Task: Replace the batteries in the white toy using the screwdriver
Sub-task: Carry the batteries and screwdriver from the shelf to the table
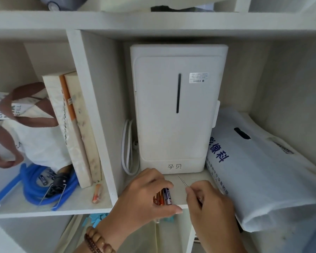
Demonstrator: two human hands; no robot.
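Gripping batteries (163, 197), left hand (142, 196); right hand (211, 204) pinches screwdriver (182, 182), handle hidden in fist.

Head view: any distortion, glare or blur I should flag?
Head view: wide-angle bowing curves the shelf edges, most at the corners; light soft and even, no hard glare on the white box; overall slightly soft, so the sticker text is unreadable and the screwdriver shaft barely resolves.

White cubby shelf unit (153, 21), upright divider (91, 110) between two compartments, cream back panel (244, 73), soft diffuse light
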